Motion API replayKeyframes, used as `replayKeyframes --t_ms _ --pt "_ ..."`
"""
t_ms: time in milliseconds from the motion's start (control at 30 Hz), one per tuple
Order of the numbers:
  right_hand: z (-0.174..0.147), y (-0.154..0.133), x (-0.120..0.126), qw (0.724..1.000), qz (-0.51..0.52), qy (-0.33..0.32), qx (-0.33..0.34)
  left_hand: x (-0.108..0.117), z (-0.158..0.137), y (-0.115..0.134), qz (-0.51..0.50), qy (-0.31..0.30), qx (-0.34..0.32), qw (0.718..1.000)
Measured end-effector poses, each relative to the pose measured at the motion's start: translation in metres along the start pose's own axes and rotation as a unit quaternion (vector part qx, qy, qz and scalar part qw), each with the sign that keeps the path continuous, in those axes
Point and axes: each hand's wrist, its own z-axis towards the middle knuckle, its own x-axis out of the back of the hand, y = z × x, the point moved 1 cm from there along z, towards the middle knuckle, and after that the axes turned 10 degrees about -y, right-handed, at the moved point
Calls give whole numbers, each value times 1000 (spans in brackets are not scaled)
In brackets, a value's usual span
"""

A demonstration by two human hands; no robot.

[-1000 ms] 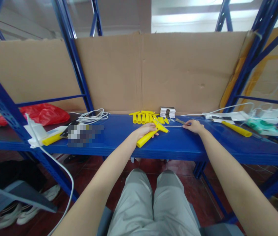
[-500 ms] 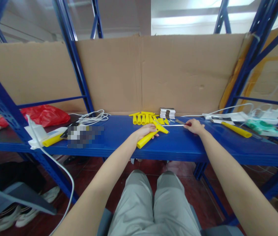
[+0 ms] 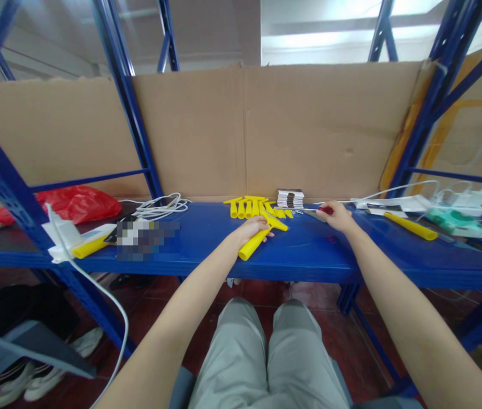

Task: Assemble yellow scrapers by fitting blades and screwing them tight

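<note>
Over the front part of the blue bench (image 3: 206,236), a yellow T-shaped handle (image 3: 254,244) is gripped by the fingers of the left hand (image 3: 252,229), its round end turned toward the person. Slightly farther back, a screwdriver (image 3: 326,210) is pinched in the closed fingers of the right hand (image 3: 336,216), its thin shaft pointed leftward. Beyond, yellow pieces (image 3: 241,210) are lined up beside stacked cards (image 3: 290,199), backed by cardboard (image 3: 326,125).

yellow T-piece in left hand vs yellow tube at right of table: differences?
The T-piece is gripped by the left hand; the tube lies on the table. The T-piece has a crossbar; the tube shows none. In view, the T-piece's near end points left, the tube's right. Both are yellow.
</note>
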Motion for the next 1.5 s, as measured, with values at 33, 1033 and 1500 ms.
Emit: replayKeyframes --t_ms 33,1033,1500 --pt "0 -2 1 1000 17 -10 -7 0 0 0 -1 10 0 1000" --pt "-5 -30 9 991 19 -27 131 0 0 3 -24 109 -27 993" --pt "-7 -33 10 992 0 -43 116 0 0 2 -20 109 -25 994"
